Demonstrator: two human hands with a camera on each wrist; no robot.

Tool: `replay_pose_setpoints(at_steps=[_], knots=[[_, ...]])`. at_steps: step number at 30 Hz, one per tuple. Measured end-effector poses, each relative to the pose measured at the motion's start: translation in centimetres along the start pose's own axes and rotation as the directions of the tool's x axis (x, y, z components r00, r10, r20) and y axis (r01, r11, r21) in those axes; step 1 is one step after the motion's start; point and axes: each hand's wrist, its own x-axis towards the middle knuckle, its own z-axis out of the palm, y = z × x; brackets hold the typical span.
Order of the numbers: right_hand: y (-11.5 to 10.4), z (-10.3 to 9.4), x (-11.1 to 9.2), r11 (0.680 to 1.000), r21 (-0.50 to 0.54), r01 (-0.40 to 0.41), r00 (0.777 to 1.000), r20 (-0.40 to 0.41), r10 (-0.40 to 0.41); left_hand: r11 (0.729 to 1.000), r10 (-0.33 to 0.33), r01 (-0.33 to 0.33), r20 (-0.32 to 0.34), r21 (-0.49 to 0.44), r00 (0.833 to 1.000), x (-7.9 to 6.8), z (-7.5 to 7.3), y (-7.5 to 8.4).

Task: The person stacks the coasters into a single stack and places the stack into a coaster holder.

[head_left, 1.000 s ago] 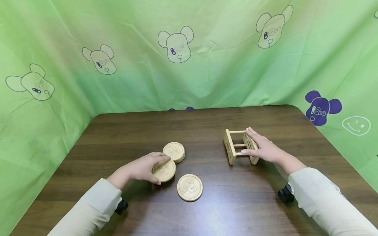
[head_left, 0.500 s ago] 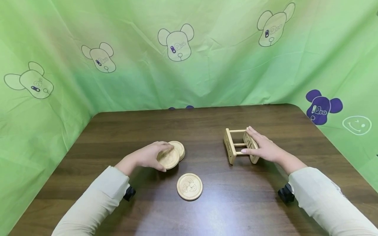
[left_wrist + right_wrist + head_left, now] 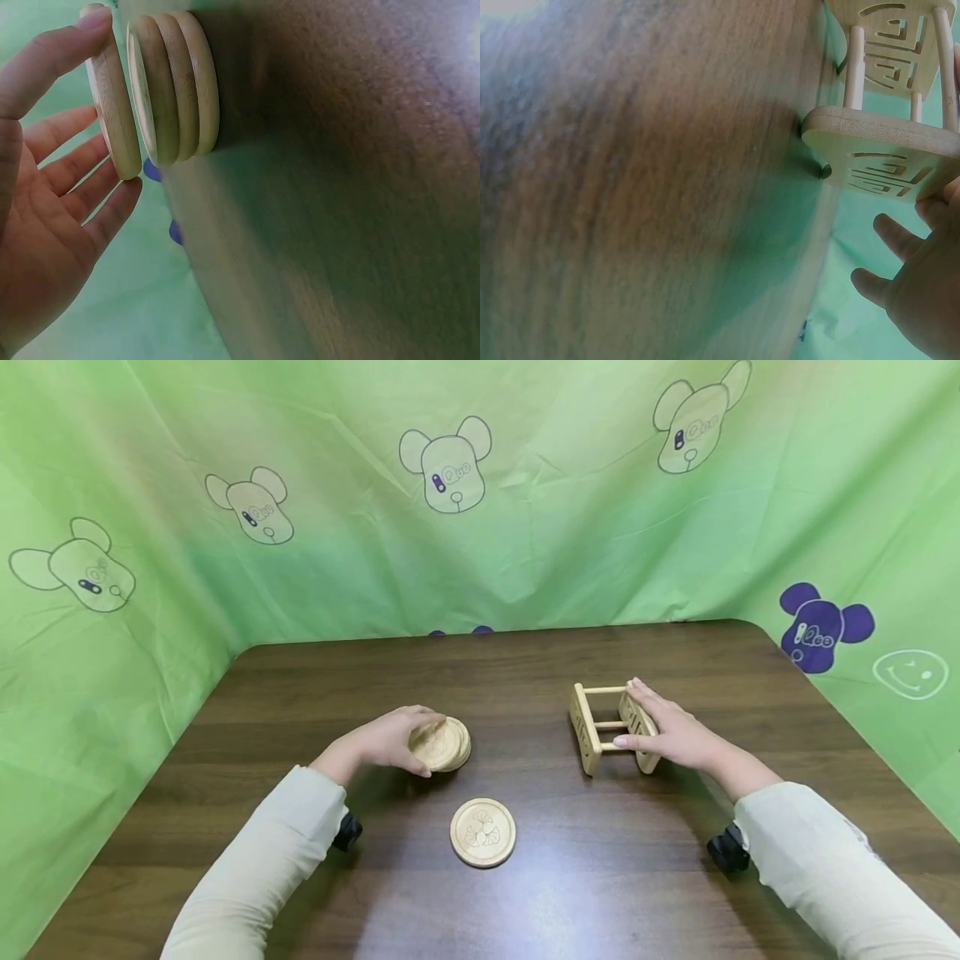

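Note:
My left hand (image 3: pixel 390 741) pinches a round wooden coaster (image 3: pixel 114 109) by its edge, thumb on one side and fingers on the other. In the left wrist view, a narrow gap shows between this coaster and a stack of three coasters (image 3: pixel 196 82) standing on the table. From the head, the held coaster overlaps the stack's left part. My right hand (image 3: pixel 678 739) grips the right side panel of a small wooden coaster rack (image 3: pixel 583 731), with the thumb by a lower rod. Cut-out patterns mark the rack's panels (image 3: pixel 889 169), and rods join them.
Another coaster (image 3: pixel 483 832), engraved with a leaf pattern, lies flat on the dark wooden table (image 3: pixel 337 677), nearer than the stack. A green printed cloth (image 3: pixel 540 560) hangs around the table's back and sides.
My left hand has carried the coaster away from me and to the right, from beside the stack to over its left part. The right hand has stayed at the rack.

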Motion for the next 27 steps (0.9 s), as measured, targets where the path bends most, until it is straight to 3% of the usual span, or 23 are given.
replay_pose_setpoints(at_steps=[9, 27], knots=[[0.1, -0.2, 0.0, 1.0, 0.001, 0.005, 1.0, -0.005, -0.005, 1.0, -0.019, 0.019, 0.004, -0.008, 1.0, 1.1, -0.2, -0.3], [-0.1, 0.0, -0.1, 1.0, -0.003, 0.013, 1.0, -0.014, -0.014, 0.998, -0.054, 0.054, 0.022, 0.022, 0.998, 1.9, 0.2, -0.4]])
